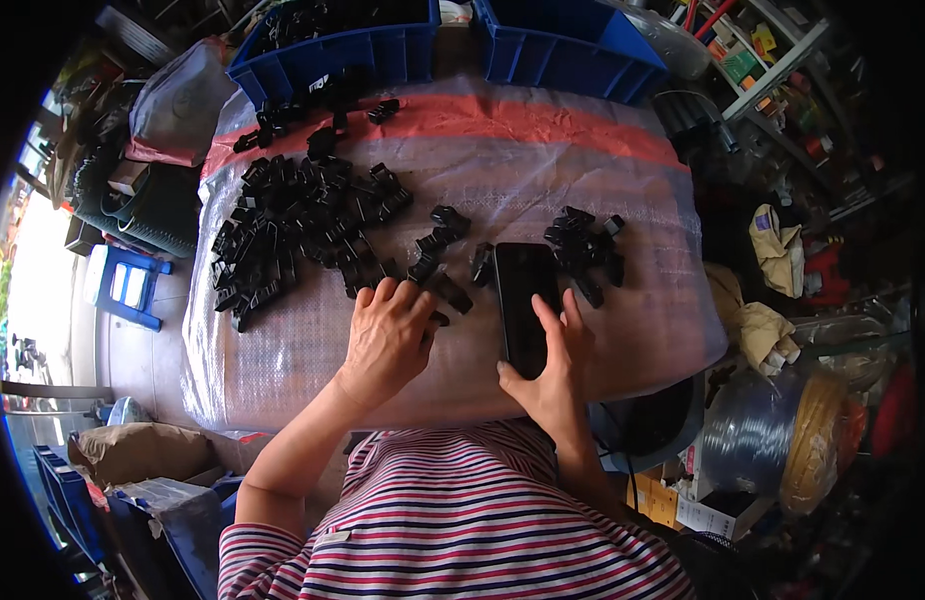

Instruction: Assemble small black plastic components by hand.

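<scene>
Our right hand [555,372] curls around the black phone [526,305] — thumb on the near left edge, fingers along the right side. It lies flat near the table's middle, long axis running from six to twelve o'clock, screen up. Our left hand [386,340] rests palm down with fingers loosely together, fingertips on one small black plastic part [449,292] at its one o'clock. In our judgement we do best to steady the phone and draw that single part clear of the large pile [303,225] at eleven o'clock — not several. A smaller pile [586,250] sits at the phone's one o'clock.
</scene>
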`<action>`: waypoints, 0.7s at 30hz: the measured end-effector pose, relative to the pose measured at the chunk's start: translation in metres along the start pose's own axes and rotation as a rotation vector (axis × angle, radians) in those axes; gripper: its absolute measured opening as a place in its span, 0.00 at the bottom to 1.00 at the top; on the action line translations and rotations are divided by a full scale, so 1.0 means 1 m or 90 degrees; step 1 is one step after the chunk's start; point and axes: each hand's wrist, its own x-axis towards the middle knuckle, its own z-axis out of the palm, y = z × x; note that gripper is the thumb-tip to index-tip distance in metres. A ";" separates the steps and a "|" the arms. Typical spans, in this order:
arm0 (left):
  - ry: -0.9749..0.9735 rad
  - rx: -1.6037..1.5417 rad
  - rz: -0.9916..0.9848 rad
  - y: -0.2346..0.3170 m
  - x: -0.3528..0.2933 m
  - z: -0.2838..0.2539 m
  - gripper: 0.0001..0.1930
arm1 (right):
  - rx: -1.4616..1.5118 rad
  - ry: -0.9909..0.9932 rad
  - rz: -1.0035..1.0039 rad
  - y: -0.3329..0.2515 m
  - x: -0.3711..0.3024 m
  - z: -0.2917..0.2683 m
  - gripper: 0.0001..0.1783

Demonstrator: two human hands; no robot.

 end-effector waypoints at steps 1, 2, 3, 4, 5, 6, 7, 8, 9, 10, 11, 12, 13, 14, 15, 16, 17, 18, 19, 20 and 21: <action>-0.009 -0.014 0.001 0.001 -0.001 -0.002 0.11 | -0.030 0.024 -0.015 0.006 0.008 0.000 0.43; -0.018 -0.028 0.001 0.001 -0.003 -0.003 0.12 | -0.060 0.046 -0.031 0.012 0.017 0.000 0.39; -0.033 -0.032 0.008 0.000 -0.003 -0.004 0.13 | 0.004 0.072 -0.067 0.022 0.027 -0.005 0.29; -0.032 -0.031 0.008 0.000 -0.002 -0.003 0.13 | 0.096 0.136 -0.024 0.031 0.036 -0.008 0.19; -0.063 -0.030 0.034 0.000 -0.002 -0.003 0.13 | -0.009 0.219 -0.059 0.040 0.046 -0.017 0.13; -0.096 -0.027 0.054 0.001 -0.004 -0.003 0.13 | -0.030 0.183 0.010 0.042 0.051 -0.028 0.10; -0.096 -0.010 0.055 0.002 -0.007 -0.001 0.14 | -0.098 0.134 0.041 0.049 0.052 -0.033 0.10; -0.095 -0.008 0.048 0.000 -0.009 0.000 0.14 | -0.166 0.085 0.070 0.056 0.053 -0.036 0.10; -0.105 0.003 0.057 -0.001 -0.011 0.001 0.15 | -0.163 0.080 0.064 0.063 0.054 -0.037 0.10; -0.116 0.014 0.066 -0.003 -0.012 0.000 0.16 | -0.153 0.067 0.017 0.069 0.053 -0.037 0.12; -0.089 -0.067 0.067 -0.006 -0.010 -0.001 0.18 | -0.142 0.054 -0.031 0.072 0.052 -0.035 0.14; -0.091 -0.061 0.056 -0.011 -0.006 -0.007 0.18 | -0.015 0.054 0.118 0.067 0.049 -0.034 0.18; -0.114 -0.290 -0.033 -0.017 -0.002 -0.018 0.17 | 0.076 0.073 0.130 0.057 0.048 -0.038 0.19; -0.130 -0.518 -0.124 -0.022 -0.003 -0.025 0.17 | 0.168 0.091 0.144 0.047 0.048 -0.045 0.20; -0.108 -0.965 -0.339 -0.020 -0.010 -0.021 0.16 | 0.255 0.078 0.122 0.036 0.048 -0.049 0.19; -0.050 -1.076 -0.315 -0.022 -0.014 -0.017 0.16 | 0.306 0.063 0.060 0.024 0.048 -0.048 0.17; 0.001 -1.189 -0.319 -0.018 -0.019 -0.013 0.17 | 0.410 0.077 0.016 0.006 0.042 -0.042 0.16; 0.050 -1.304 -0.313 -0.010 -0.022 -0.009 0.17 | 0.510 0.096 -0.027 -0.017 0.038 -0.032 0.14; 0.079 -1.317 -0.316 -0.002 -0.024 -0.008 0.15 | 0.530 0.078 -0.095 -0.031 0.036 -0.020 0.15; 0.088 -1.302 -0.337 0.003 -0.028 -0.005 0.15 | 0.547 0.060 -0.161 -0.043 0.034 -0.010 0.16; 0.115 -1.282 -0.320 0.008 -0.032 -0.004 0.15 | 0.448 0.062 -0.222 -0.053 0.035 -0.004 0.16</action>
